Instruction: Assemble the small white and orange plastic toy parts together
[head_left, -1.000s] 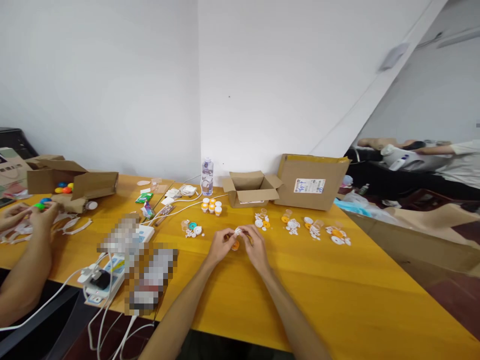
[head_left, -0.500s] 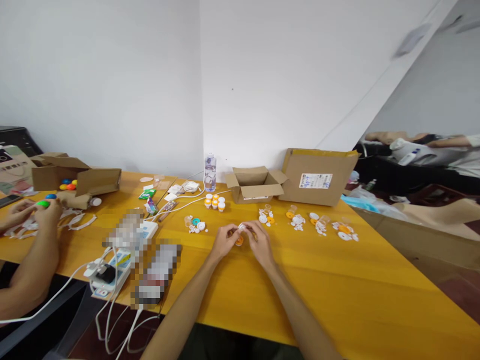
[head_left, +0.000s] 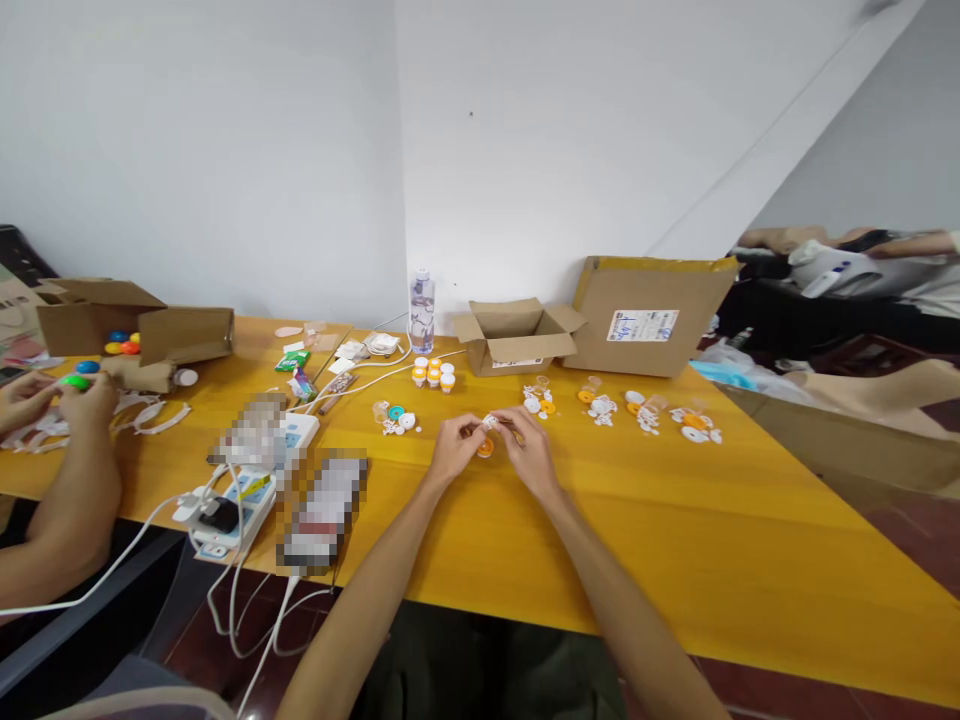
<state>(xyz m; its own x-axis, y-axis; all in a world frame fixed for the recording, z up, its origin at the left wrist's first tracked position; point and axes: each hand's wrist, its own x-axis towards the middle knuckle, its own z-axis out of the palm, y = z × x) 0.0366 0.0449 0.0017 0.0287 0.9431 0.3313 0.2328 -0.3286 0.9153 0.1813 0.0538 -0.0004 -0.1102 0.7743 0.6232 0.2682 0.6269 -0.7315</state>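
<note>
Hands met over the middle of the yellow bench [head_left: 675, 560], the left hand [head_left: 454, 452] and right hand [head_left: 531, 452] both pinching a small white part [head_left: 490, 423] between their fingertips, just above an orange disc [head_left: 485, 448] lying on the wood. Beyond them lay little heaps of white and orange pieces [head_left: 602, 407], an open cardboard box [head_left: 517, 337] and a water bottle [head_left: 421, 310]. Far left, another person's hand [head_left: 86, 400] held coloured pieces.

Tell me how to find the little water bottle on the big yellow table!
Look along the far edge of the yellow table, where it meets the white wall's corner. The clear water bottle stands upright there, just left of the small open cardboard box. It is the only tall see-through thing, standing behind a cluster of short orange-and-white cups.
</note>
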